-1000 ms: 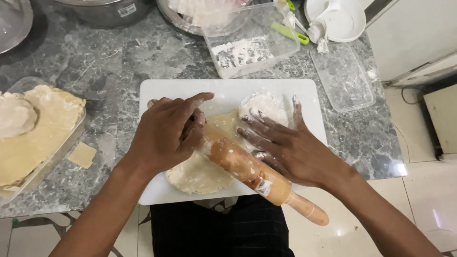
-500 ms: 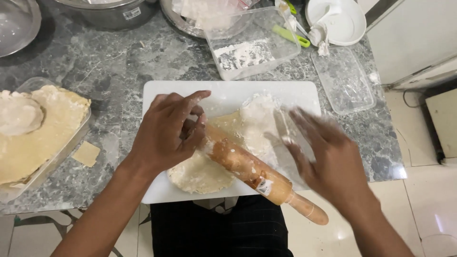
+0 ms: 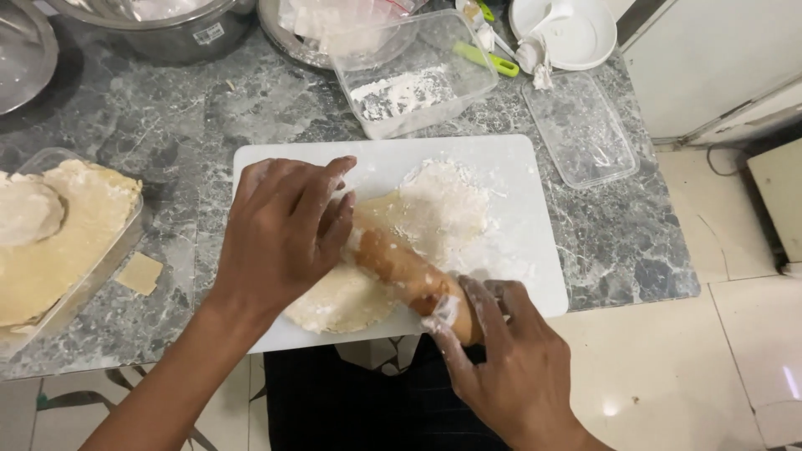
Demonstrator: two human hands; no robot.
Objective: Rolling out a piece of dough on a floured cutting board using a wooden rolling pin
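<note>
Grey marble counter [image 3: 251,108] carries a white cutting board [image 3: 518,167]; floured dough sheet [image 3: 434,209] lies flat on it. Wooden rolling pin [image 3: 401,267] sits diagonally across the dough. Left hand [image 3: 284,234] presses its far end, fingers extended; right hand [image 3: 510,367] curls round the near end. Advise even pressure on both ends
</note>
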